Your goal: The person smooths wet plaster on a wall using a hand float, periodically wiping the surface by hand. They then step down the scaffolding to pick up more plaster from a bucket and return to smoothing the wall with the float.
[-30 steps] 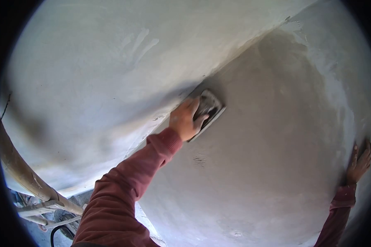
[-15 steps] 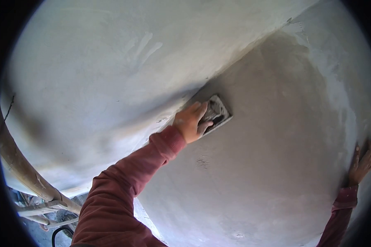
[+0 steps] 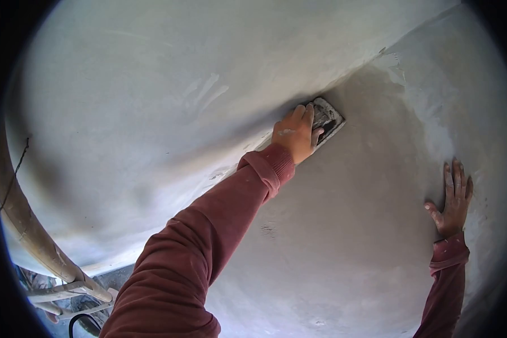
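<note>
My left hand [image 3: 294, 132] is wrapped round the handle of a plaster-smeared float [image 3: 334, 125], whose flat plate lies against the grey wall [image 3: 343, 225] beside the corner line with the paler surface. Grey plaster marks the back of this hand. Over at the right, my right hand [image 3: 453, 200] is pressed flat on the same wall with its fingers spread, holding nothing. Both arms wear dark red sleeves. Darker, damp-looking plaster spreads around the float, and a lighter patch [image 3: 434, 121] lies above my right hand.
A pale smooth surface [image 3: 124, 101] fills the upper left. A curved wooden pole [image 3: 45, 242] runs down the left side, with a thin wire [image 3: 18, 169] on it. Crossed poles [image 3: 67, 293] and a black cable [image 3: 84, 316] are at the lower left.
My left hand and the float have moved up and right along the corner. My right hand has shifted up and left on the wall, and its fingers are more spread.
</note>
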`<move>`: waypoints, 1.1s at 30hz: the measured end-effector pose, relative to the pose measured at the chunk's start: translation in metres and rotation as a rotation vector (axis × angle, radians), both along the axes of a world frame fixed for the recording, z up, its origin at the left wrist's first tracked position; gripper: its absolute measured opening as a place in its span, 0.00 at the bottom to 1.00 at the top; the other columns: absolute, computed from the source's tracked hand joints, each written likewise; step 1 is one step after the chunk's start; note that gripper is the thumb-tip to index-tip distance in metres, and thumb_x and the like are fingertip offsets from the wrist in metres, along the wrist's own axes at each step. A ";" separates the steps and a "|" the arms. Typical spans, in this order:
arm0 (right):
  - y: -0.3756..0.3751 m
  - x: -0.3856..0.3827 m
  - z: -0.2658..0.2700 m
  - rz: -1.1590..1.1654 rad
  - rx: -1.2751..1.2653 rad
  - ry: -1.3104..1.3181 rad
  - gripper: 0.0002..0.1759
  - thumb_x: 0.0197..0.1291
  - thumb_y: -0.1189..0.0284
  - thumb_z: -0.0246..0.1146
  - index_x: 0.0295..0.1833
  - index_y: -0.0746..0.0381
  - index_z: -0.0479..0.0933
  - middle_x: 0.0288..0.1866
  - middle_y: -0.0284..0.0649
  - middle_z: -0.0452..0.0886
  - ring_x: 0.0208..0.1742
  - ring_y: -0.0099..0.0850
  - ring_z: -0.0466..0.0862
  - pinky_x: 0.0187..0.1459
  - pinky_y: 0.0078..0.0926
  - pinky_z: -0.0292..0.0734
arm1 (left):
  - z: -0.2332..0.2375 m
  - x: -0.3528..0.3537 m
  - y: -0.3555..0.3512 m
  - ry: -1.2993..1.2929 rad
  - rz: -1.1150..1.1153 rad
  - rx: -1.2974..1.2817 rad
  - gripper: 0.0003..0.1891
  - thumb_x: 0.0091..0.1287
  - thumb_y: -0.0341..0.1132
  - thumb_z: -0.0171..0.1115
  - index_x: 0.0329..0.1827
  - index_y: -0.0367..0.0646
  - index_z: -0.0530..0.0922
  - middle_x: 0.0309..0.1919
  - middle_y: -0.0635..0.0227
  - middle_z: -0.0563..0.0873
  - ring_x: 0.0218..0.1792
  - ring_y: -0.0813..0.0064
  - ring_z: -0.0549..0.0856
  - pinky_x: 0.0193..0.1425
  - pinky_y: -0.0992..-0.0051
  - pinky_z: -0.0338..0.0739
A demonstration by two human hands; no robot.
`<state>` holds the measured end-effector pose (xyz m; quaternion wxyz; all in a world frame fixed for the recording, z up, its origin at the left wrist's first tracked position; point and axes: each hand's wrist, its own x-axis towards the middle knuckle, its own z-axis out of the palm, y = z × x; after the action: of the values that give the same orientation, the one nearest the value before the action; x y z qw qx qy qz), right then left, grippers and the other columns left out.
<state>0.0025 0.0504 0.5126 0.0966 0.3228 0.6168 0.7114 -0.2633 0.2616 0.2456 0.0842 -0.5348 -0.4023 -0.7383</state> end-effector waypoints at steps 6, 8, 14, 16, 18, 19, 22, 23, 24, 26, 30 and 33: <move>-0.008 -0.003 0.000 -0.017 0.026 0.012 0.55 0.51 0.26 0.44 0.75 0.55 0.59 0.77 0.42 0.57 0.77 0.41 0.57 0.71 0.58 0.47 | -0.116 -0.001 -0.016 0.089 -0.001 -0.117 0.29 0.60 0.41 0.66 0.61 0.33 0.70 0.41 0.53 0.78 0.39 0.52 0.81 0.41 0.61 0.79; -0.007 -0.002 0.002 -0.009 0.024 -0.012 0.54 0.52 0.26 0.42 0.75 0.54 0.59 0.77 0.42 0.58 0.76 0.41 0.58 0.71 0.58 0.47 | -0.098 -0.003 -0.009 0.074 0.004 -0.092 0.30 0.61 0.41 0.66 0.62 0.33 0.70 0.41 0.53 0.78 0.39 0.52 0.81 0.41 0.61 0.79; -0.012 -0.009 0.004 0.016 0.022 0.009 0.53 0.52 0.27 0.43 0.75 0.53 0.60 0.77 0.41 0.58 0.76 0.42 0.59 0.70 0.58 0.48 | 0.022 -0.006 0.003 0.025 0.070 0.087 0.29 0.62 0.43 0.65 0.62 0.34 0.70 0.39 0.56 0.79 0.38 0.56 0.82 0.39 0.63 0.80; -0.011 -0.006 0.001 0.009 0.003 0.007 0.53 0.52 0.27 0.44 0.74 0.53 0.60 0.77 0.41 0.59 0.76 0.42 0.60 0.70 0.58 0.49 | 0.011 -0.001 -0.001 0.021 0.058 0.112 0.29 0.63 0.44 0.65 0.62 0.34 0.71 0.39 0.56 0.80 0.37 0.57 0.83 0.38 0.64 0.80; -0.009 -0.006 0.002 0.031 0.021 0.010 0.52 0.52 0.28 0.46 0.74 0.53 0.60 0.77 0.41 0.59 0.75 0.42 0.60 0.70 0.58 0.49 | -0.037 -0.003 -0.006 0.058 0.030 0.032 0.29 0.63 0.44 0.65 0.62 0.34 0.71 0.40 0.56 0.80 0.37 0.57 0.83 0.38 0.64 0.80; -0.008 -0.005 0.001 0.028 0.024 0.015 0.52 0.52 0.28 0.47 0.74 0.53 0.61 0.76 0.41 0.60 0.75 0.41 0.60 0.70 0.58 0.49 | -0.066 -0.005 -0.009 0.100 0.031 0.004 0.29 0.63 0.44 0.65 0.62 0.35 0.71 0.40 0.55 0.80 0.37 0.56 0.83 0.38 0.64 0.80; -0.006 -0.003 -0.003 0.034 0.048 0.026 0.52 0.51 0.28 0.47 0.73 0.54 0.62 0.76 0.41 0.60 0.75 0.41 0.61 0.70 0.58 0.49 | -0.070 -0.010 -0.007 0.133 0.051 -0.020 0.29 0.63 0.44 0.65 0.63 0.35 0.71 0.39 0.55 0.81 0.35 0.56 0.83 0.38 0.64 0.80; -0.009 -0.003 -0.001 0.024 0.061 0.027 0.51 0.51 0.28 0.47 0.72 0.54 0.63 0.75 0.41 0.61 0.74 0.42 0.61 0.70 0.59 0.49 | -0.058 -0.010 -0.010 0.119 0.050 -0.023 0.29 0.64 0.44 0.64 0.63 0.35 0.71 0.39 0.54 0.81 0.35 0.55 0.84 0.37 0.64 0.80; -0.009 -0.002 -0.001 0.025 0.071 0.032 0.51 0.51 0.28 0.47 0.72 0.54 0.63 0.75 0.41 0.61 0.74 0.42 0.61 0.70 0.59 0.49 | -0.031 -0.009 -0.001 0.098 0.063 0.050 0.29 0.65 0.45 0.63 0.62 0.34 0.71 0.38 0.53 0.81 0.34 0.53 0.84 0.37 0.63 0.80; -0.009 0.000 0.000 0.051 0.050 0.030 0.50 0.52 0.30 0.49 0.71 0.54 0.64 0.75 0.41 0.62 0.73 0.41 0.63 0.70 0.59 0.50 | 0.040 -0.007 0.003 0.093 0.053 0.093 0.28 0.67 0.49 0.59 0.60 0.33 0.72 0.42 0.51 0.82 0.37 0.50 0.84 0.39 0.60 0.79; -0.013 -0.003 0.000 0.091 0.012 0.060 0.48 0.51 0.32 0.54 0.69 0.54 0.66 0.73 0.41 0.63 0.72 0.41 0.65 0.69 0.59 0.51 | 0.067 0.002 0.008 0.053 0.053 0.139 0.26 0.66 0.46 0.61 0.59 0.34 0.73 0.46 0.50 0.82 0.43 0.49 0.83 0.46 0.59 0.78; -0.013 -0.001 -0.003 0.080 0.015 0.133 0.46 0.49 0.32 0.56 0.68 0.51 0.68 0.73 0.38 0.64 0.72 0.39 0.64 0.69 0.58 0.51 | -0.020 0.002 0.007 0.071 0.045 0.011 0.28 0.64 0.44 0.65 0.61 0.34 0.72 0.47 0.46 0.82 0.49 0.49 0.82 0.51 0.59 0.77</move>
<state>0.0012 0.0378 0.5098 0.0244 0.3453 0.6290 0.6961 -0.2611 0.2684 0.2253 0.1181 -0.5510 -0.4071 -0.7189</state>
